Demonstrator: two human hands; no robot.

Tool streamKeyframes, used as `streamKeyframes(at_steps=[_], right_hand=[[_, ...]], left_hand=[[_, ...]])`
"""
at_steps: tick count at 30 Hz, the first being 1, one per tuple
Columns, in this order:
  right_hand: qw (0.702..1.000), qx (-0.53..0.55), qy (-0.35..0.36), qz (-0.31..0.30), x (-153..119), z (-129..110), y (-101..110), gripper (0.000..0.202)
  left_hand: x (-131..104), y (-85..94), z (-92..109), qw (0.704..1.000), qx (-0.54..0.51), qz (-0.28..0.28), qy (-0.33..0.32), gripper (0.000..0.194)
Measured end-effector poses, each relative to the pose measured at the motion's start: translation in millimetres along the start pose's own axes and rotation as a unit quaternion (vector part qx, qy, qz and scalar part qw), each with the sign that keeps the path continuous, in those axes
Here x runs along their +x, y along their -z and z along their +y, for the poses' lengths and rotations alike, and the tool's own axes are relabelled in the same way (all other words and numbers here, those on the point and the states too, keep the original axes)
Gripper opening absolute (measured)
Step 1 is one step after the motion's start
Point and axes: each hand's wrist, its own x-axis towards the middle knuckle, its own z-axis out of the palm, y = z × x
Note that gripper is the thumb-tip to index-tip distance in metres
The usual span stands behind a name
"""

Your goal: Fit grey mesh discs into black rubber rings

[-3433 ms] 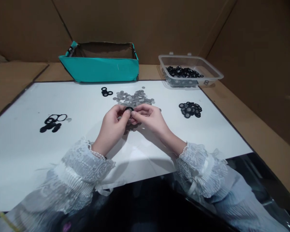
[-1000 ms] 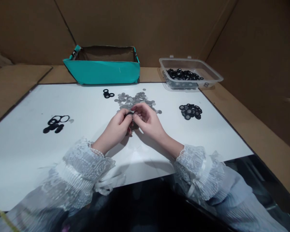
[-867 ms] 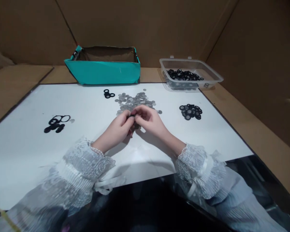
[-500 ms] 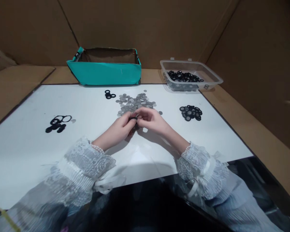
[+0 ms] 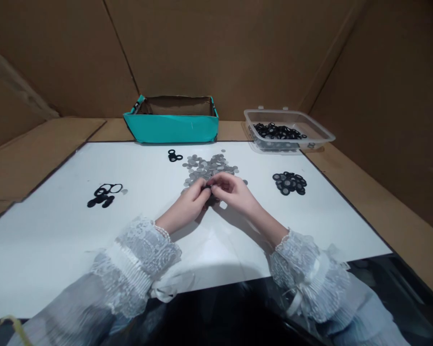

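We see the white bench (image 5: 147, 192) bounded by dark edges on its far, left and right sides, with its near edge slanting just past the sleeves. Along the far edge stand a teal box (image 5: 171, 129) and, to its right, a clear tub (image 5: 321, 140) holding many black rings (image 5: 277, 131); behind them rises a cardboard wall (image 5: 187, 53).

A broad white stretch parts the left cluster (image 5: 103, 196) of black pieces from our hands, and another lies between our hands and the right pile (image 5: 289, 183) of rings with grey centres. Ahead, the room is tighter: grey discs (image 5: 207, 166) spread right up to our fingers, with a small ring group (image 5: 173, 157) just beyond on the left.

Our forearms slant inward from lacy cuffs, wrists low over the bench, and the hands meet in the middle. Our left hand (image 5: 192, 199) pinches a dark ring (image 5: 208, 187), thumb on top. Our right hand (image 5: 233, 191) arches beside it, thumb and forefinger drawn close at the ring's edge; whether they grip it too, we cannot tell, since fingers cover most of it.
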Motion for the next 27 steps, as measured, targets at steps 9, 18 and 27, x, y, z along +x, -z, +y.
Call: streamKeyframes(at_steps=[9,18,27], right_hand=[[0.996,-0.072,0.047,-0.016,0,7,-1,0.018],[0.903,-0.246,0.108,0.336,-6,-4,87,0.017],[0.809,-0.474,0.030,0.348,-44,39,157,0.013]], left_hand=[[2,4.4,-2,0.999,0.000,-0.050,-0.002,0.016],[54,59.1,-18,0.916,0.272,0.280,-0.093,0.018],[87,97.4,-59,0.872,0.393,0.290,-0.032,0.024]])
